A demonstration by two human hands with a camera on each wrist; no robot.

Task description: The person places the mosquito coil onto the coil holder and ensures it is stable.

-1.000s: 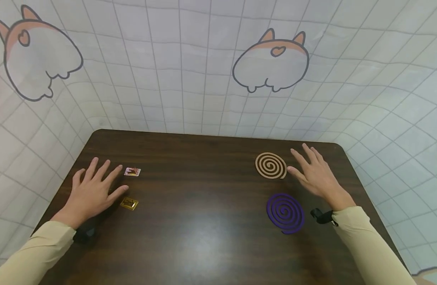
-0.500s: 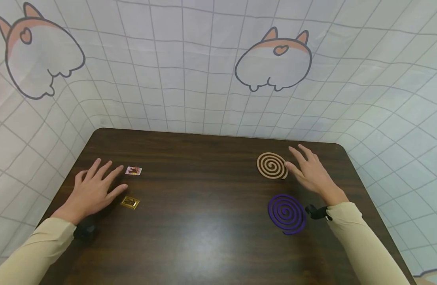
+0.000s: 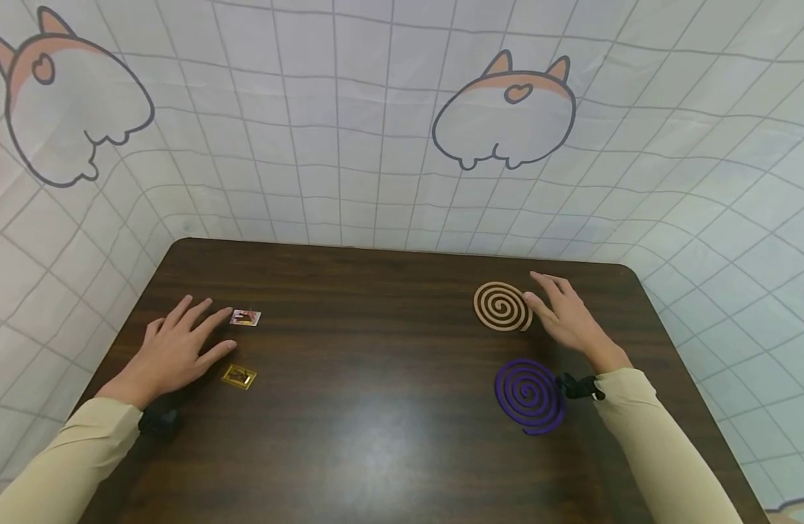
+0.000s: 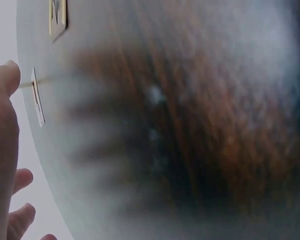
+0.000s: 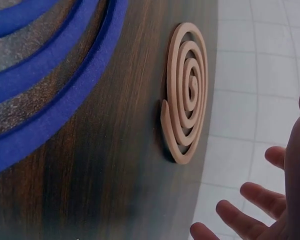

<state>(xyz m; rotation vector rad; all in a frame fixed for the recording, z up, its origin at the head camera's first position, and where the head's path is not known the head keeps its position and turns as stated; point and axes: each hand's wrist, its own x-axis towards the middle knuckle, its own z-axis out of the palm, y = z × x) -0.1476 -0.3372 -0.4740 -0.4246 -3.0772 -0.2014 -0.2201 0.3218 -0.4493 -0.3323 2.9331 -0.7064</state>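
Observation:
Fingers spread, my left hand (image 3: 174, 355) hovers over the left side of the table, holding nothing. Just right of its fingertips lies a small pinkish-white picture card (image 3: 246, 317). A gold-bordered card (image 3: 239, 376) lies nearer me, below the thumb. On the right, my right hand (image 3: 572, 316) is held above the table with relaxed fingers and grips nothing. Its thumb tip is close to the edge of a tan mosquito coil (image 3: 503, 306); the right wrist view shows the hand apart from the tan coil (image 5: 187, 95). A purple-blue mosquito coil (image 3: 530, 397) lies nearer me, beside the right wrist.
The dark brown wooden table (image 3: 349, 349) has rounded far corners. A white grid-patterned curtain (image 3: 362, 145) with corgi drawings stands behind it and along both sides. A black strap (image 3: 577, 386) with a camera sits at the right wrist.
My right hand has moved left and slightly toward me, closer to the tan coil, its fingers drawing together. My left hand has shifted slightly right. The cards and coils stay in place.

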